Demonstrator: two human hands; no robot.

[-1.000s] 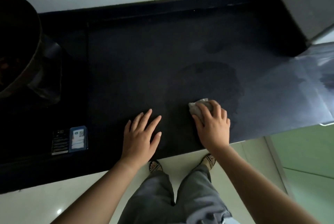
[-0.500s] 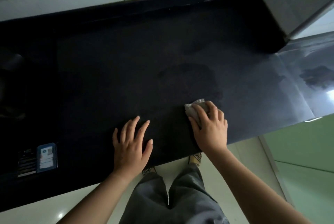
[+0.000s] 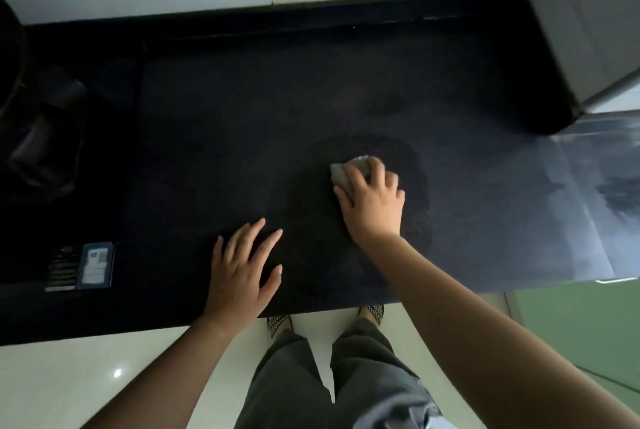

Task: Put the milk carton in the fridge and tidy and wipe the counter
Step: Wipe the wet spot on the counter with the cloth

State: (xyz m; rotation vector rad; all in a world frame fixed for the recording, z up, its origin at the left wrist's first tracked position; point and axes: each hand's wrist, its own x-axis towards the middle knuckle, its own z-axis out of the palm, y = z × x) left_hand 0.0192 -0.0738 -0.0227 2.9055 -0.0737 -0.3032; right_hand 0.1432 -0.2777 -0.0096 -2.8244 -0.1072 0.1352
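The right hand (image 3: 372,207) curls its fingers over a wadded cloth (image 3: 341,176), pressing it onto the dark counter (image 3: 207,124) to scrub a damp patch. The left hand (image 3: 242,273) lies flat, fingers spread, holding nothing — likely a brace. No milk carton shows.

Left hand (image 3: 242,269) flat, right hand (image 3: 372,202) clenched

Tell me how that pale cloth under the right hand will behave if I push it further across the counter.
The cloth looks bunched and crumpled under the right hand, so it is probably soft and floppy and will deform rather than slide stiffly. The dark patch around it on the counter suggests that it is damp, so it may drag slightly. It seems light.
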